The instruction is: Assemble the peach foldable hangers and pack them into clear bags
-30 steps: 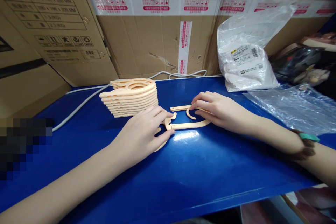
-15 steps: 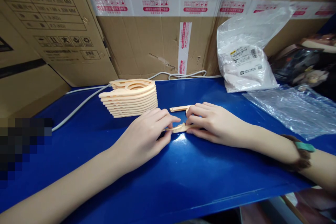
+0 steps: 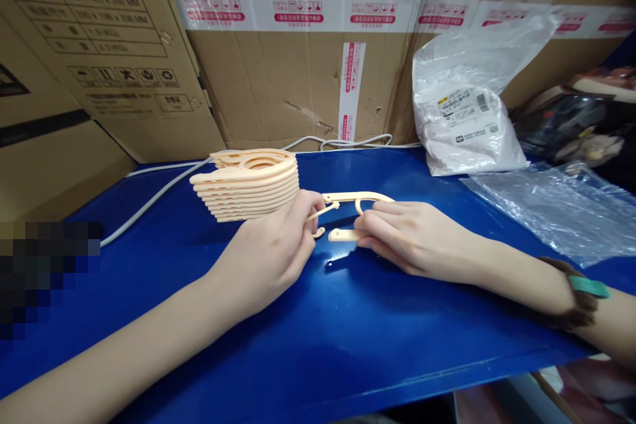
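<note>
Whereas half a second ago pressed flat, now lifted off the blue table [image 3: 348,344] and swung open: folding hanger [image 3: 355,199], at centre, four o'clock of the stack of folded hangers [image 3: 248,185]. Left hand [image 3: 271,252], fingers pinched on the thin arm; right hand [image 3: 412,235], fingers closed on the lower piece, palm down. Suggests unfolding under way.

Left hand [image 3: 271,252] covers one end of the peach plastic piece [image 3: 348,215]; right hand [image 3: 407,238] hides the other, so how the parts join can't be told. Pixelated block [image 3: 47,271] at left masks whatever's there. Both forearms cut off by the frame edges. Bag label [image 3: 464,112] print too small to read. Dark clutter [image 3: 571,126] far right unclear.
</note>
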`<state>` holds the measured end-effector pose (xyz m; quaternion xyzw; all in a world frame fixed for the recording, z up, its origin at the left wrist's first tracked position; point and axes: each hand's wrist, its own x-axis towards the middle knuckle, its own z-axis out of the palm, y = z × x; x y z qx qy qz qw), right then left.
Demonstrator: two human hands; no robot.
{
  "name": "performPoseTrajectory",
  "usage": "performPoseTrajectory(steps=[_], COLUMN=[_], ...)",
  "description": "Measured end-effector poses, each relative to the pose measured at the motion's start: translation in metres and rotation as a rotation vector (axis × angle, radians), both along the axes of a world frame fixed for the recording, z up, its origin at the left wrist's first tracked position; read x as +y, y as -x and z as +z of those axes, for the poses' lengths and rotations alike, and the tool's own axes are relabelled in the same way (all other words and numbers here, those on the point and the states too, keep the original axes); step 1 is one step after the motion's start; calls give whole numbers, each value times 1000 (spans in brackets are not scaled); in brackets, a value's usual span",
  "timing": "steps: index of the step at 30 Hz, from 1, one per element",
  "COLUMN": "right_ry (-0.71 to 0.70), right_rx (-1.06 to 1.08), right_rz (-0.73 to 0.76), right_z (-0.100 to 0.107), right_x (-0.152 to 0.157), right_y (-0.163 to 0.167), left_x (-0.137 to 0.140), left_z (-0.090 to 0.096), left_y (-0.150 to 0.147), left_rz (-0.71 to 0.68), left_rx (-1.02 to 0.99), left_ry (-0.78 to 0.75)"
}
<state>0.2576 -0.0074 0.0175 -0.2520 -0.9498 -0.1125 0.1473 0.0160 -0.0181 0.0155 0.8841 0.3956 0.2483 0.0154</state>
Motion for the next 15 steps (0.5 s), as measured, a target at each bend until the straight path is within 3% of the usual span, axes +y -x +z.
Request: performPoseTrajectory(steps=[7, 15], right_ry=[50, 232], right_rx=[37, 17], right_rz=[-27, -38], right_z=[-2, 1], right_x=[-2, -3], right_y=[-4, -3], left_x=[-3, -2], left_z=[2, 1], left_y=[-1, -2], left_rz=[48, 35], left_rx=[38, 52], left_ry=[82, 6])
